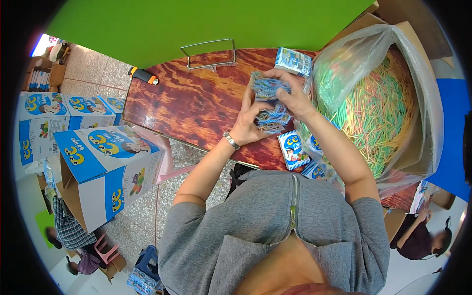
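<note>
Over the wooden table, both hands are closed around a bunch of small blue-and-white packets [273, 119], pressed together with their crimped edges up. My left hand [247, 123], a metal watch on its wrist, grips the bunch from the left. My right hand [294, 100] holds the far part from the right, its thumb across the packets. Close beside them lie a loose packet [294, 150] on the near side and a stack of packets [293, 61] on the far side. To the right, a clear plastic bag [339, 64] in a carton holds many thin green, yellow and pink sticks [378, 113].
On the reddish table [187, 105] stand a wire stand [210, 54] and an orange-and-black cutter [143, 75]. A green panel [196, 24] rises behind. At left, an open printed carton [113, 162] stands near more cartons [44, 115]. Other people [73, 226] sit farther off.
</note>
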Motion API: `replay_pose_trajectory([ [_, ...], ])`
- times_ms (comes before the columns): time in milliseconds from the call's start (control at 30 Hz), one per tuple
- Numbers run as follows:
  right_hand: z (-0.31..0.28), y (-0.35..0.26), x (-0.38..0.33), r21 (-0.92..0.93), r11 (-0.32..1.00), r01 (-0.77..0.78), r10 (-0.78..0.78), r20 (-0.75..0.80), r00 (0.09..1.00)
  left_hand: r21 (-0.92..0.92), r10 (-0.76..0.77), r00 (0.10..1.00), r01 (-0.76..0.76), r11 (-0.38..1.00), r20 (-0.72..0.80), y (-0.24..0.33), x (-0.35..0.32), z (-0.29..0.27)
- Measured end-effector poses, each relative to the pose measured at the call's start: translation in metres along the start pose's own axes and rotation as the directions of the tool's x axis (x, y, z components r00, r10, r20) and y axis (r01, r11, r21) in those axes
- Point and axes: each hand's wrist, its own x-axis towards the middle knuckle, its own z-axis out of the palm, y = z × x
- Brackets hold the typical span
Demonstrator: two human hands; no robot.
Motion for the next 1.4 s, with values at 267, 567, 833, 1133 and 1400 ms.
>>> replay_pose_trajectory([
  [267, -0.009, 0.015, -0.003, -0.109, 0.975, -0.195, 0.200, 0.030, 0.979, 0.136, -0.053, 0.997, 0.059, 0.989, -0.048, -0.005, -0.016, 0.001],
  [567, 0.015, 0.012, -0.035, 0.251, 0.961, -0.119, 0.164, -0.165, 0.973, -0.057, -0.159, 0.980, 0.166, 0.984, 0.120, -0.020, -0.012, 0.001],
  [833, 0.019, 0.022, -0.034, 0.028, 0.999, -0.021, 0.026, -0.186, 0.982, 0.157, -0.035, 0.997, 0.046, 0.987, -0.069, -0.009, -0.024, 0.023],
  [1133, -0.007, 0.026, -0.019, -0.234, 0.972, -0.012, -0.008, -0.082, 0.997, 0.228, -0.087, 0.990, 0.060, 0.972, 0.110, -0.013, -0.014, 0.001],
  [1400, -0.011, -0.003, -0.043, -0.300, 0.953, 0.031, 0.024, 0.177, 0.984, 0.199, -0.170, 0.983, 0.152, 0.968, 0.074, -0.015, -0.019, -0.003],
])
